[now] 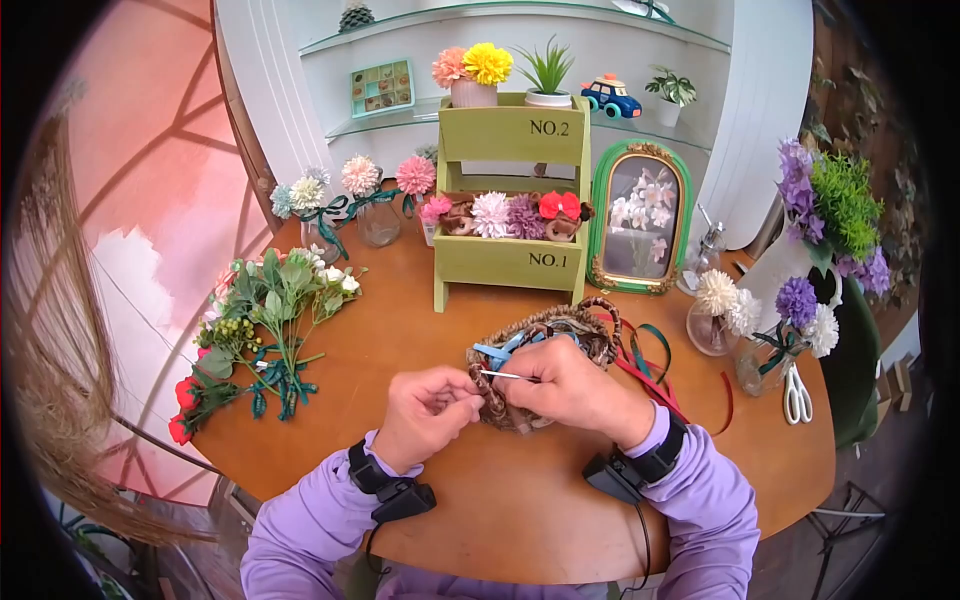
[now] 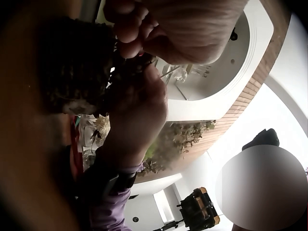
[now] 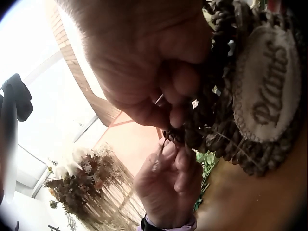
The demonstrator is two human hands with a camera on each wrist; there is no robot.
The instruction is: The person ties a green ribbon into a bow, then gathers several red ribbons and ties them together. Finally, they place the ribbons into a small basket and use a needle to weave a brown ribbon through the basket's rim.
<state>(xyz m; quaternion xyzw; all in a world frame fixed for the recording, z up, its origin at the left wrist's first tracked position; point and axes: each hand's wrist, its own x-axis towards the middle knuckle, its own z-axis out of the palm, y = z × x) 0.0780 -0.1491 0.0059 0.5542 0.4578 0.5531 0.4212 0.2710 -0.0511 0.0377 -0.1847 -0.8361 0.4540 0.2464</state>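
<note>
A brown woven basket (image 1: 497, 328) with a braided handle stands near the front middle of the table. Its oval "Plants" label (image 3: 269, 84) shows in the right wrist view. My left hand (image 1: 432, 412) pinches the braided edge at the basket's left side, thumb against curled fingers. Just beside it, my right hand (image 1: 575, 385) grips a thin pale stick (image 1: 508, 376) that points left toward those fingertips. Its tip is hidden among the fingers and the braid. Blue ribbon (image 1: 490, 352) and other strips lie inside the basket.
Red ribbon (image 1: 640, 375) and green ribbon trail right of the basket. Artificial flowers (image 1: 270, 310) lie at the left. Behind stand a green two-tier planter (image 1: 505, 260) and a green-framed picture (image 1: 640, 215). Glass vases (image 1: 712, 330) and white scissors (image 1: 797, 395) are at the right.
</note>
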